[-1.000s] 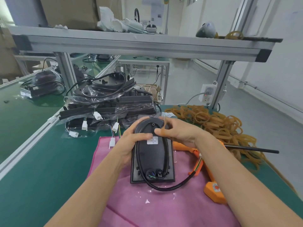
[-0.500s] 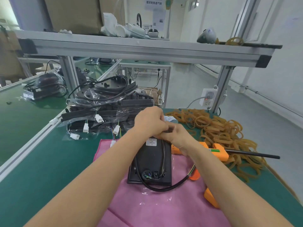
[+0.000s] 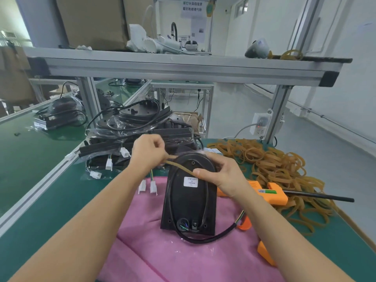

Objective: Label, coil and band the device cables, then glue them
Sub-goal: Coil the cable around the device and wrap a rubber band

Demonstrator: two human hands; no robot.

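The black device (image 3: 190, 197) lies on the pink cloth (image 3: 183, 257) near the worktop's front edge. The left hand (image 3: 147, 154) and right hand (image 3: 220, 176) each pinch the rubber band (image 3: 181, 166), apparently stretched taut across the device's coiled cable (image 3: 205, 198).

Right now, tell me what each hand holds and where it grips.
Both hold one rubber band, stretched across the device top. Left hand pinches its left end; right hand pinches its right end, near the label.
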